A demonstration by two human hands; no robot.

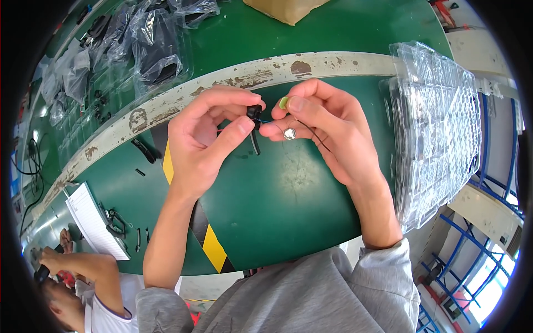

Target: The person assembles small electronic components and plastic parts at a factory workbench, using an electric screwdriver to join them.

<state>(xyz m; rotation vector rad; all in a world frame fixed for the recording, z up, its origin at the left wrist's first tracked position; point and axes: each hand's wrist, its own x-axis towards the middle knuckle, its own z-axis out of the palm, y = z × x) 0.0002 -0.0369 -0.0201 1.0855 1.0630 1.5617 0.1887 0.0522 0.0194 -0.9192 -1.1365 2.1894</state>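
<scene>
Your left hand pinches a small black moulded plastic piece between thumb and forefinger, while your right hand, just beside it, grips a small round yellow-green disc between thumb and forefinger. Both parts sit up off the work surface, in front of you, with a thin blue wire running in the gap from the black piece toward your right fingers. A dark slim lead curves down across your right hand, and a shiny silver round piece shows below the disc; the strands are too fine here to tell whether your fingers hold it or it hangs by its wire. With leads this thin, it would be wise to leave slack between the hands, turn the parts by small finger movements rather than by drawing the hands apart, and grip the disc by its rim so no wire is nipped under the thumb. Working low over the smooth green tabletop would spare a dropped part a long fall. Farther out, a black elongated plastic part lies left of your left hand, beside the black-and-yellow striped tape; a stack of clear plastic trays stands to your right, best left clear of your right elbow.
</scene>
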